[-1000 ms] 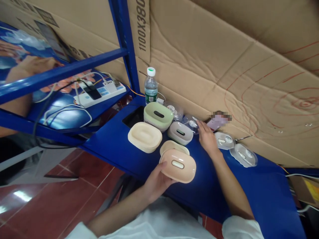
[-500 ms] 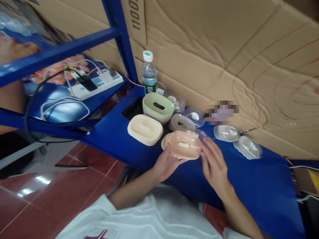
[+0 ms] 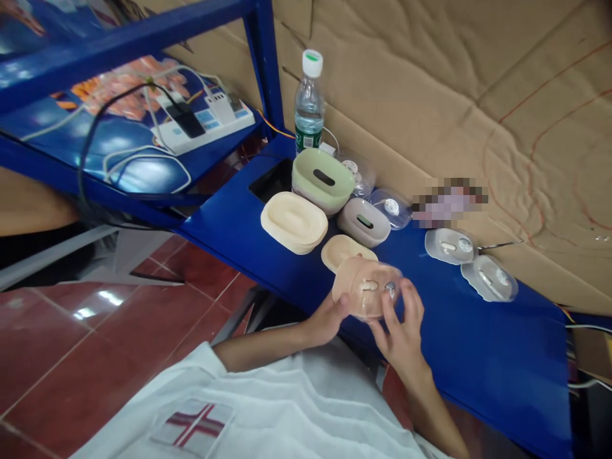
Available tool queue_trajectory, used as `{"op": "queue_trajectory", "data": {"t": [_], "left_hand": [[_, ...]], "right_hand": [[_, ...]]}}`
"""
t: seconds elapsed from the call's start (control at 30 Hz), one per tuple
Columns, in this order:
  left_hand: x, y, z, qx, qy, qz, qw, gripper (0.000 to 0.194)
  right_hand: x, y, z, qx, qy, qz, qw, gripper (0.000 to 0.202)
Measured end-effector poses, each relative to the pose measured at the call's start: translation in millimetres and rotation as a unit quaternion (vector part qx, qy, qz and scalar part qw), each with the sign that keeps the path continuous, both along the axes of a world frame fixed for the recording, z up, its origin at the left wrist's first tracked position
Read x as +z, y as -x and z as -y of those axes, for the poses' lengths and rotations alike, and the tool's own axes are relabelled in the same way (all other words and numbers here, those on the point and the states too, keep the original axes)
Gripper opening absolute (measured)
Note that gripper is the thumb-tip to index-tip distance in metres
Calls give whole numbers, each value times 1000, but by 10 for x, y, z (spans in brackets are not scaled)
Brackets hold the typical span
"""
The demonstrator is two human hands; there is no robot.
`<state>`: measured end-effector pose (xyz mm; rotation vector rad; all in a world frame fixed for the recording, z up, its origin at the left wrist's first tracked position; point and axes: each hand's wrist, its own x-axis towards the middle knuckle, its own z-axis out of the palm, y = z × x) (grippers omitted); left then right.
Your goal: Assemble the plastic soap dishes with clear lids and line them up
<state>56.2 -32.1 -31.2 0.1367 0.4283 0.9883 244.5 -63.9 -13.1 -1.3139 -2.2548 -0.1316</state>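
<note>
Holding the peach dish (image 3: 345, 278) near the table's (image 3: 459, 344) near edge, we have it between both palms. Its long axis runs roughly across, from one hand to the other, so neither is clearly nearer. Our left hand (image 3: 331, 317) grips the left end, thumb on top. Our right hand (image 3: 400, 328) grasps the clear cover (image 3: 375, 307) at the right end, fingertips beside its sticker (image 3: 390, 290). That cover lies over the dish; whether their rims meet, we cannot tell. Just beyond sits a cream dish (image 3: 347, 248), partly hidden.
</note>
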Motion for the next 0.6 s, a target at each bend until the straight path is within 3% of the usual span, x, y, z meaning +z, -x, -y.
{"op": "queue_trajectory", "data": {"t": [0.13, 0.27, 0.43, 0.6], "left_hand": [[97, 43, 36, -15, -135, -53, 989, 84], [267, 91, 15, -41, -180, -65, 981, 76], [224, 84, 43, -70, -134, -15, 988, 79], [39, 70, -21, -174, -102, -45, 978, 74]], "right_hand": [[167, -18, 188, 12, 5, 15, 1000, 84], [206, -27, 302, -11, 24, -12, 1000, 82], [-93, 68, 291, -35, -26, -41, 998, 89], [-332, -85, 241, -81, 6, -53, 995, 84]]}}
